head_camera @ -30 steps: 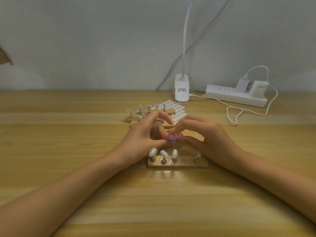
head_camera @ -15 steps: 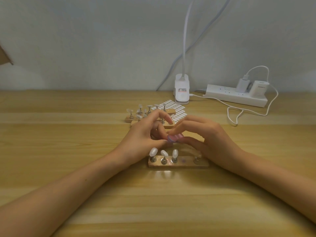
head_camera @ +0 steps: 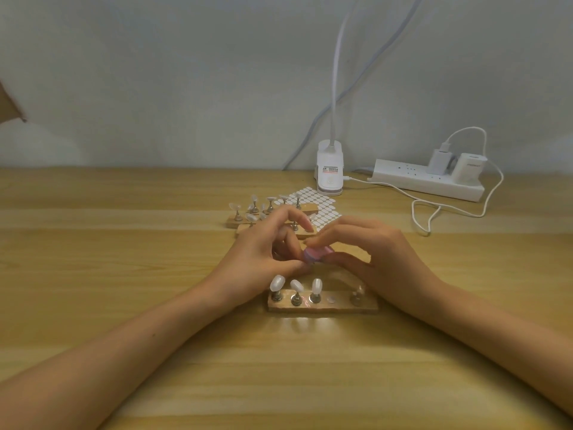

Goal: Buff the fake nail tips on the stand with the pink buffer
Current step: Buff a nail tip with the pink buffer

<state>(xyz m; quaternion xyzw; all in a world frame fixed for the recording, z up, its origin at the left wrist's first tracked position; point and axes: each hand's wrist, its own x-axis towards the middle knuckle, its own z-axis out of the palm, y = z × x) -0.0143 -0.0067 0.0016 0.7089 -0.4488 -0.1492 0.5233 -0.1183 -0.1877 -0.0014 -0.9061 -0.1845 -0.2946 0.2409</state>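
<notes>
A wooden nail stand (head_camera: pixel 322 306) lies on the table just in front of my hands. Three white nail tips (head_camera: pixel 297 285) stand on metal pegs at its left; one peg seat is bare and a peg at its right end carries a barely visible clear tip. My right hand (head_camera: pixel 372 256) pinches the pink buffer (head_camera: pixel 316 253) between thumb and fingers, just behind the stand. My left hand (head_camera: pixel 263 256) meets it at the buffer's left end, thumb and fingers pinched on something small that I cannot make out.
Two more wooden stands with nail tips (head_camera: pixel 266 212) lie behind my hands, beside a sheet of white adhesive tabs (head_camera: pixel 313 201). A white lamp clamp (head_camera: pixel 330 173), a power strip (head_camera: pixel 429 181) with plugged chargers and a looping cable (head_camera: pixel 434 212) sit at the back right.
The buffer and my right fingertips have shifted slightly against my left fingertips. The bare peg seat on the stand is more exposed. Both arms stay in place.
</notes>
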